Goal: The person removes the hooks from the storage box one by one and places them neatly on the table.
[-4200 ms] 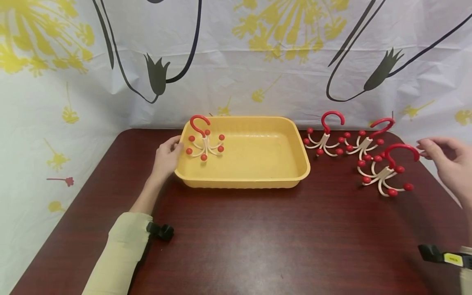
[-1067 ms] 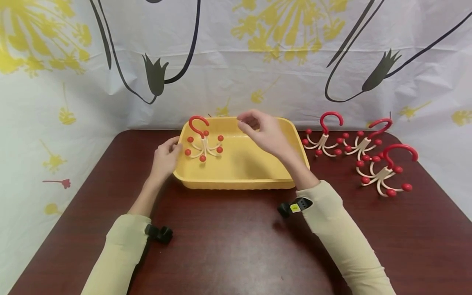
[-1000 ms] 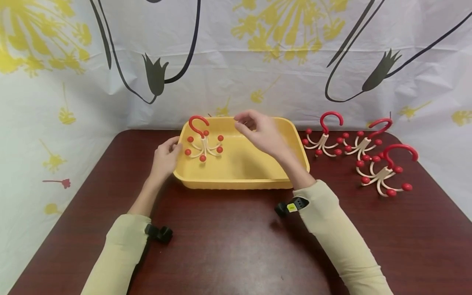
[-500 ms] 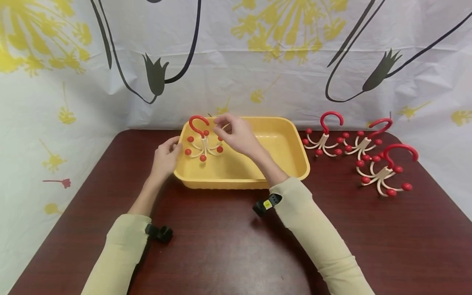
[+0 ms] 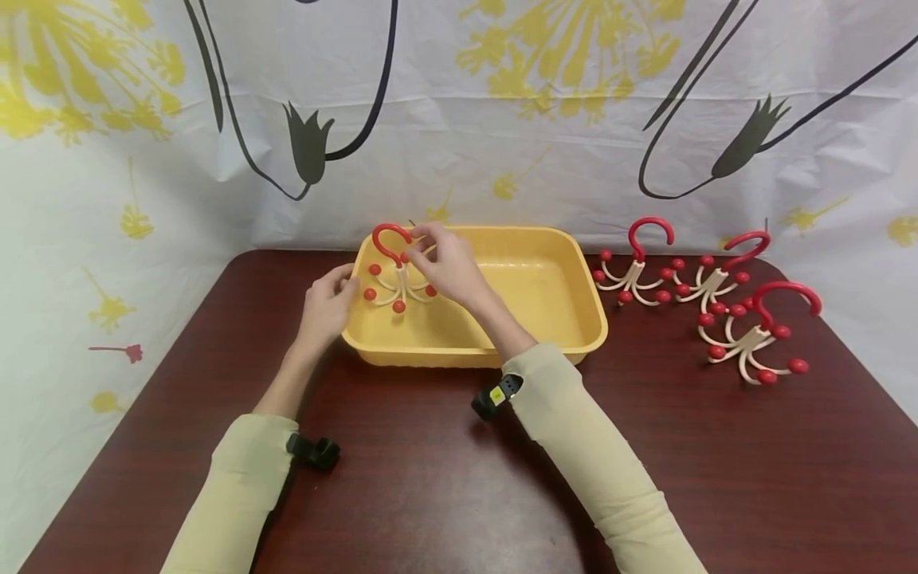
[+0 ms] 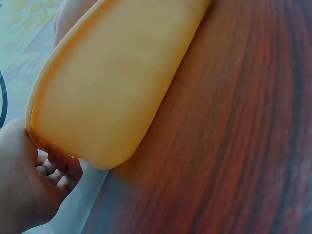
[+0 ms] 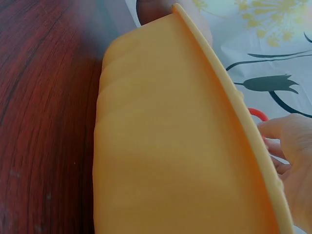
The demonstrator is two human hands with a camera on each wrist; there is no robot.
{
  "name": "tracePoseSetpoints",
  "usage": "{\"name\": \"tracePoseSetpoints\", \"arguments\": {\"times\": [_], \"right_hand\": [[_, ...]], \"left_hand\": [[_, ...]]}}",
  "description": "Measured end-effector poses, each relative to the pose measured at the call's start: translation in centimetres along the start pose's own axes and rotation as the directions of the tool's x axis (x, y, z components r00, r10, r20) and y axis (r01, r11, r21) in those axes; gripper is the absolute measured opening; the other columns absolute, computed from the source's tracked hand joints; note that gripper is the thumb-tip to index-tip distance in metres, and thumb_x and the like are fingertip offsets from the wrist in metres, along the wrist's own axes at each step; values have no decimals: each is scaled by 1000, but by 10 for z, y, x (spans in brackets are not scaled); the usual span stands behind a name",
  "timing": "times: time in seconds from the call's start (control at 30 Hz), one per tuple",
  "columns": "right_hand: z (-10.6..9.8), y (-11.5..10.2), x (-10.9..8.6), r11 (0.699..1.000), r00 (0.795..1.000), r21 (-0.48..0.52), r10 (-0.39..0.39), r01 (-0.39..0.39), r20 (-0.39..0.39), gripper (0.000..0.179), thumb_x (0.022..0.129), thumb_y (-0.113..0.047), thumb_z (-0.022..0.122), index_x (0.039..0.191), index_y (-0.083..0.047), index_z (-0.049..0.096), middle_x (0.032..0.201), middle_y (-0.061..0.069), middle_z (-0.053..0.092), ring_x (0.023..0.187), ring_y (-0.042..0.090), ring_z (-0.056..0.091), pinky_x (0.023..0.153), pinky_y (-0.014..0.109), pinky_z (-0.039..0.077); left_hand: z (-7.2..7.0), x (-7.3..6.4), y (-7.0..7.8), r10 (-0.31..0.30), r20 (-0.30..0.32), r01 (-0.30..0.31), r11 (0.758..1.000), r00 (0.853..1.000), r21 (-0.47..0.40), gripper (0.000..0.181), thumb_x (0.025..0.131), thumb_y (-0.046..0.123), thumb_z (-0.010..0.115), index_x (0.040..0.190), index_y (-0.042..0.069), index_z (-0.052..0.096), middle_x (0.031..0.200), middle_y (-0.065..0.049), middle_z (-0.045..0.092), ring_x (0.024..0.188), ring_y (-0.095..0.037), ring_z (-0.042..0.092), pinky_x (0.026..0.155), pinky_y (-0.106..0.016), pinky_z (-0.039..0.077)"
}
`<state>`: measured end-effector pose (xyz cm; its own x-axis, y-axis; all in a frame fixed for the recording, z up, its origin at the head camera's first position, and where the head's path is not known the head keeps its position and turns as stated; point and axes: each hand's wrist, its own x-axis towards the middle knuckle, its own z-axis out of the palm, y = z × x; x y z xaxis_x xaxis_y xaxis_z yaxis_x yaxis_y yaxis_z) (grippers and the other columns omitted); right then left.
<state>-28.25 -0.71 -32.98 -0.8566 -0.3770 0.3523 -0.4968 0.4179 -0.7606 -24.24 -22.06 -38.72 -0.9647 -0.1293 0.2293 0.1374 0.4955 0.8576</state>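
A yellow tray (image 5: 473,357) sits at the back of the table. At its left end my left hand (image 5: 326,307) grips the rim, thumb on top and fingers curled below the edge in the left wrist view. In the tray's left part stands a hanger (image 5: 401,279) with a red hook and cream arms tipped with red balls. My right hand (image 5: 452,263) is over the tray with thumb and index finger apart, fingertips right at the end of that hook. In the right wrist view the red hook (image 7: 258,114) shows beyond the tray's rim, partly hidden by the fingers.
Three more hangers of the same kind stand right of the tray: one near it (image 5: 634,275), a second hanger (image 5: 715,281) and a third hanger (image 5: 751,339) nearer the front. A patterned white cloth (image 5: 559,175) hangs behind the dark wood table (image 5: 402,462).
My right hand has come from the front-right hanger across the tray to the hook of the hanger in it. My left hand keeps its hold; the hangers stand as before.
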Motion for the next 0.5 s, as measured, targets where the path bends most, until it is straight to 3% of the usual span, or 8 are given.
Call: {"name": "tracePoseSetpoints", "arguments": {"times": [0.3,0.5], "right_hand": [[6,-3,9,999,1000,-44,12,-12,-10,31,99,-14,65,128,-1,65,101,10,70,86,22,69,72,30,54],[4,-4,12,1000,1000,2,14,-14,1,18,100,-15,65,110,0,70,94,16,73,85,27,69,72,29,54]], "left_hand": [[0,0,2,4,-7,-4,1000,1000,15,39,105,17,51,137,-2,59,95,-18,61,78,-26,58,61,-17,45],[0,-1,2,3,-3,-3,1000,1000,6,39,104,16,51,138,-3,58,98,-19,62,85,-32,61,63,-17,45]]}}
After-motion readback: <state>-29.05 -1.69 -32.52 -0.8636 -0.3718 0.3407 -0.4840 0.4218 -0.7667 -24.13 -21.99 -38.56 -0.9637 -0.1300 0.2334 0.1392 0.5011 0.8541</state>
